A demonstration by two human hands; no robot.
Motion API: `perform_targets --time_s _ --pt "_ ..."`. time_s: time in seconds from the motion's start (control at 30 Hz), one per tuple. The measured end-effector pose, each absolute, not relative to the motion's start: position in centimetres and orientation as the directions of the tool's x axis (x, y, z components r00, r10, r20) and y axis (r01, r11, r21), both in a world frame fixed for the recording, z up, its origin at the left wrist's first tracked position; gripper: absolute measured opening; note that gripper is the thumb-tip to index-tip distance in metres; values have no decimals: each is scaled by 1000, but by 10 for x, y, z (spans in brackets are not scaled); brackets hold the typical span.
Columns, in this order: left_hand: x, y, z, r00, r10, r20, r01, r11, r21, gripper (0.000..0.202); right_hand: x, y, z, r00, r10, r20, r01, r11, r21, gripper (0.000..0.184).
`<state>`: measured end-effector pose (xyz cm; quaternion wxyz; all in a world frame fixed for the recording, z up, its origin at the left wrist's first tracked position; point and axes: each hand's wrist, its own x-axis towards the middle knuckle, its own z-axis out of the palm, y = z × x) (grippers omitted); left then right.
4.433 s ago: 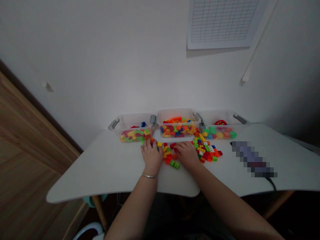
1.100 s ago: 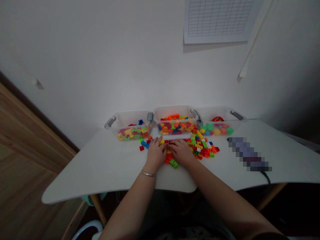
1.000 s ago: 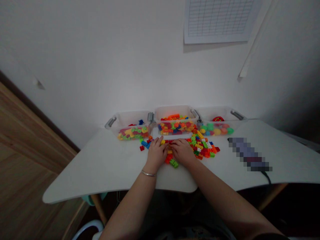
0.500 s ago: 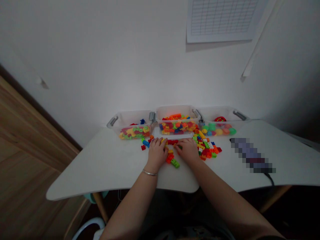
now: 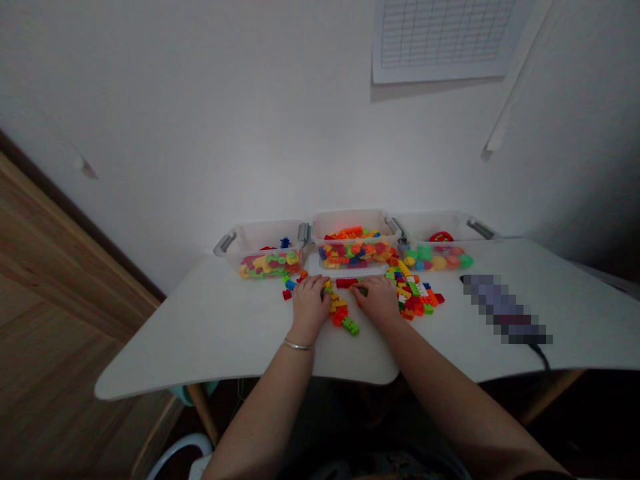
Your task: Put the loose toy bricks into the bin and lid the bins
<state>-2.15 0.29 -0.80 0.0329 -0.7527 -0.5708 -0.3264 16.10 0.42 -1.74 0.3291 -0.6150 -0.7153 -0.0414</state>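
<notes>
My left hand [image 5: 311, 303] is curled over the left end of some joined building bricks [image 5: 339, 307]. A yellow piece shows between its thumb and fingers, and an orange and a green part stick out toward me. My right hand [image 5: 379, 298] is closed in a pinch just right of a long red brick [image 5: 346, 283]. A small dark bit and an orange bit show at its fingertips, too small to name. Between the two hands, the red brick lies close to the right fingertips; whether they touch it I cannot tell.
Loose bricks [image 5: 415, 293] are spread right of my right hand, and a few small ones [image 5: 287, 294] lie left of my left hand. Along the wall stand a left bin [image 5: 270, 263], a middle bin [image 5: 356, 253] and a right bin [image 5: 437, 260]. A blurred-out device with a cable [image 5: 539, 353] lies at right.
My left hand has shifted slightly left, uncovering more of the yellow bricks. A small gap now shows between the red brick and the yellow pieces. My right hand has barely moved.
</notes>
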Motion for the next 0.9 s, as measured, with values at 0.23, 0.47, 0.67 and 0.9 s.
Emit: perform_targets --time_s 0.23,0.47,0.67,0.9 --pt "-26 7 -12 109 828 551 846 -368 386 37 174 3 -11 -89 810 579 817 392 -423 29" --pt "-29 10 -14 128 816 564 829 -399 391 35 181 -10 -6 -242 853 462 879 395 -267 24" --pt "-19 4 -14 264 828 495 841 -448 301 37 169 -10 -5 -295 852 433 888 412 -206 21" --pt "-15 0 -10 317 811 491 836 -483 260 40 161 -10 -6 -263 841 472 912 377 -163 17"
